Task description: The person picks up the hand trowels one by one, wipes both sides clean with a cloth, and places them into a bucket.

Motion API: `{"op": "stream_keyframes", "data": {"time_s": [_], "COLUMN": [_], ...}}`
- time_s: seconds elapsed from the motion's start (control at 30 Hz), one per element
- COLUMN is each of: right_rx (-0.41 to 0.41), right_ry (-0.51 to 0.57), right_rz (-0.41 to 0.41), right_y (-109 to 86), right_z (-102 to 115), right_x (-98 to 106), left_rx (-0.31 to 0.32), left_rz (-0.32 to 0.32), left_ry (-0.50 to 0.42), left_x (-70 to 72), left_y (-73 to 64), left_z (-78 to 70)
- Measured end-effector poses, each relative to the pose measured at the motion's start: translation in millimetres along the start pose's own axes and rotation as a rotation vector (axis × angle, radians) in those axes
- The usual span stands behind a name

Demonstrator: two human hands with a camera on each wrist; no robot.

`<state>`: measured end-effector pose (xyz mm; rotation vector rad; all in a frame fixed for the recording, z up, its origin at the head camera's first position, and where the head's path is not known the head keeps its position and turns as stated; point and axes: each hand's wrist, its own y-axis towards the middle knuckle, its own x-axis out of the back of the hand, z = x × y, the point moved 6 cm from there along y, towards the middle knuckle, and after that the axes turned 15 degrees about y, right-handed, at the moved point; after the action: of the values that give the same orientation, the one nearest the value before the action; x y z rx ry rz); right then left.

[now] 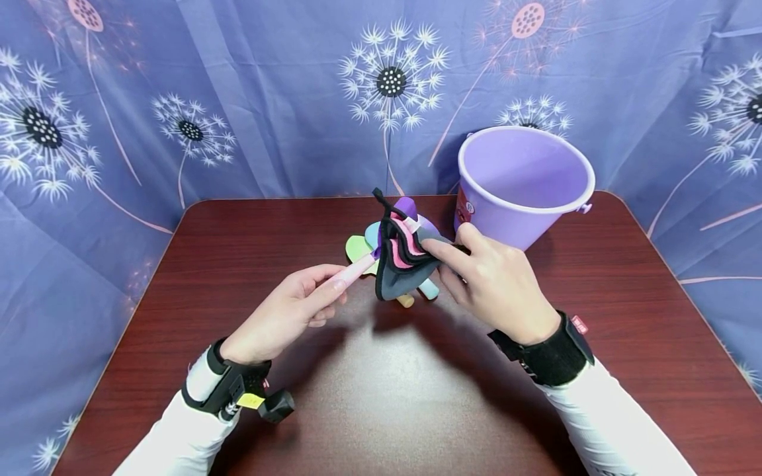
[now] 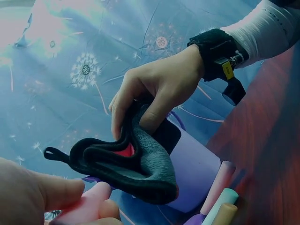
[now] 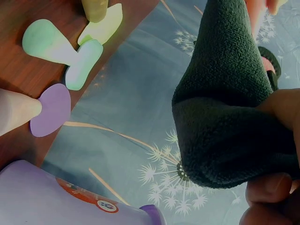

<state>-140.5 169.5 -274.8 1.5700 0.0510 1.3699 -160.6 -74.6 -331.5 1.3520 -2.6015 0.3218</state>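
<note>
My left hand grips the pink handle of a toy tool, thumb along its top. A dark purple neck runs from the handle behind a folded grey cloth, which hides the tool's head at least in part. The cloth is fluffy, with black edging, a black hanging loop and pink showing in its folds. My right hand pinches the cloth at its right side, thumb and fingers on either face in the left wrist view. Both hands are raised above the table.
Several toy shovels lie behind the cloth, including a lime one, a mint one and one with a purple blade. A lavender bucket stands at the table's back right, before a blue dandelion-print curtain.
</note>
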Motion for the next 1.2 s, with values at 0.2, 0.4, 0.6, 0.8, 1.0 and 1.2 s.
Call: {"op": "stream_keyframes", "data": {"time_s": [0.2,0.4,0.6,0.8,1.0,1.2], "right_rx": [0.041,0.065,0.054,-0.008,-0.077,-0.135], "right_ry": [0.001,-0.010,-0.031,-0.060,-0.073,-0.095], "right_rz": [-0.005,-0.006,-0.015,-0.024,-0.049,-0.091], "right_y": [0.4,1.7,1.8,0.9,-1.0,-2.9], "right_z": [3.8,3.7,-0.7,-7.3,-13.3,-18.9], "right_x": [0.4,2.3,6.2,9.9,13.4,17.5], "left_rx": [0.009,-0.006,-0.002,-0.015,-0.012,-0.043], "left_rz": [-0.013,-0.017,-0.034,-0.043,-0.044,-0.040], "left_ry": [0.001,-0.012,0.025,0.036,0.009,0.000], "left_x": [0.6,0.1,1.2,3.6,3.9,4.3], "left_y": [-0.2,-0.2,-0.7,-2.1,-2.1,-3.9], "left_z": [0.3,-1.0,-1.0,-0.4,-1.8,-3.8]}}
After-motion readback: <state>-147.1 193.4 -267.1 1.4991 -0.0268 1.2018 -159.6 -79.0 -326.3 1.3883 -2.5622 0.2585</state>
